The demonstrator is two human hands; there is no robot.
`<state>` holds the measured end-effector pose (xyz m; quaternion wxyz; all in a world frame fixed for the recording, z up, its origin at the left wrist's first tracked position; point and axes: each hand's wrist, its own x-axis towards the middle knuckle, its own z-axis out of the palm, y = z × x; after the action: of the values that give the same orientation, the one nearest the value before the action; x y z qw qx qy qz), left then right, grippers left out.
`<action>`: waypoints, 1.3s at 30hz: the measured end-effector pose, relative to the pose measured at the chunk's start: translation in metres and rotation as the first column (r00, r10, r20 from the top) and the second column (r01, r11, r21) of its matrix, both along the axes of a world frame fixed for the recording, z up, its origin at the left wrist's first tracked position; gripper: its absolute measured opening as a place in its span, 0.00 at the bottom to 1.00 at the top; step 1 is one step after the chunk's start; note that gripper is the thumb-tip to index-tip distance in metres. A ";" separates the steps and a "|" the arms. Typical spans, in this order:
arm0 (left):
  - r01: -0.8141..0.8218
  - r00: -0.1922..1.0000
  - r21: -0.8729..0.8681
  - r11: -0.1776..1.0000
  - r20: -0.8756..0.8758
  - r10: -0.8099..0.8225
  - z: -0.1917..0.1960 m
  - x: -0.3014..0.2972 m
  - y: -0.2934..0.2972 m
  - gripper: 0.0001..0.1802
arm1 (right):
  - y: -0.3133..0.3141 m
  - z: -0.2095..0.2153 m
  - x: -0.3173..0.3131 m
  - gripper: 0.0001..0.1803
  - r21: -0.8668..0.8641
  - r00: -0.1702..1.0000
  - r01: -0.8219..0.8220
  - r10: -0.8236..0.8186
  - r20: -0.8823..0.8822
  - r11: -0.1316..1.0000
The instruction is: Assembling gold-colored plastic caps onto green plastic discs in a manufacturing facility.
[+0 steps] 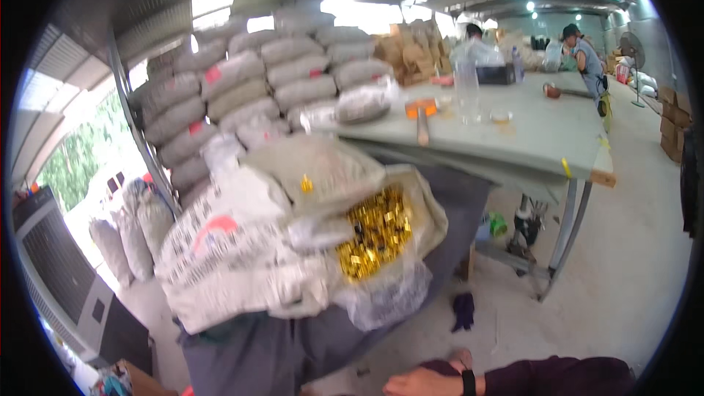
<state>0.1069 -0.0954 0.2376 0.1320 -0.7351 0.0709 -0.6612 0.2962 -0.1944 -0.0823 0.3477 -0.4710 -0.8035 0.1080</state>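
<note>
My right hand [422, 383] is low at the bottom edge, reaching in from the right in a dark maroon sleeve with a black band at the wrist. Its fingers are blurred and partly cut off by the frame, so whether they hold anything is hidden. My left hand is out of view. Beyond the right hand, an open sack [433, 213] lined with clear plastic [389, 301] holds many small shiny gold pieces [374, 235]. One gold piece [306, 183] lies alone on a full beige sack [315, 161]. A white printed sack [227, 257] lies to its left.
A long pale table [513, 132] carries an orange-headed tool [422, 114], a clear bottle [467, 88] and a dark box [496, 74]. Stacked sacks [235, 73] rise behind. A person [583, 59] stands at the far right. A dark cloth [463, 312] lies on the floor.
</note>
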 end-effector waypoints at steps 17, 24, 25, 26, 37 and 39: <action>-0.290 0.896 -0.690 0.663 -0.440 -0.066 -0.159 0.042 0.021 0.17 | 0.049 0.074 0.063 0.07 0.315 0.979 0.057 0.008 -0.202 0.947; -0.263 0.880 -0.781 0.567 -0.435 -0.191 -0.212 0.089 0.076 0.18 | 0.107 0.105 0.074 0.27 0.407 0.976 0.130 -0.189 0.108 0.904; -0.213 0.888 -0.791 0.573 -0.401 -0.224 -0.212 0.095 0.082 0.20 | 0.118 0.097 0.073 0.34 0.386 0.965 0.119 -0.197 0.171 0.915; -0.216 0.891 -0.785 0.580 -0.402 -0.212 -0.212 0.096 0.092 0.20 | 0.128 0.090 0.069 0.34 0.397 0.966 0.111 -0.192 0.171 0.911; -0.565 0.819 -0.565 0.602 -0.474 0.324 -0.227 0.064 0.151 0.26 | 0.178 0.096 0.102 0.31 0.013 0.948 0.307 -0.305 -0.087 0.952; -0.585 0.803 -0.556 0.591 -0.501 0.324 -0.218 0.078 0.137 0.21 | 0.201 0.112 0.116 0.34 0.109 0.872 0.476 -0.451 -0.192 0.873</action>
<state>0.1847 0.0418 0.0198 0.0025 -0.8265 -0.3507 -0.4403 0.4124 0.0067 0.0298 0.4621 -0.6119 -0.6419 -0.0031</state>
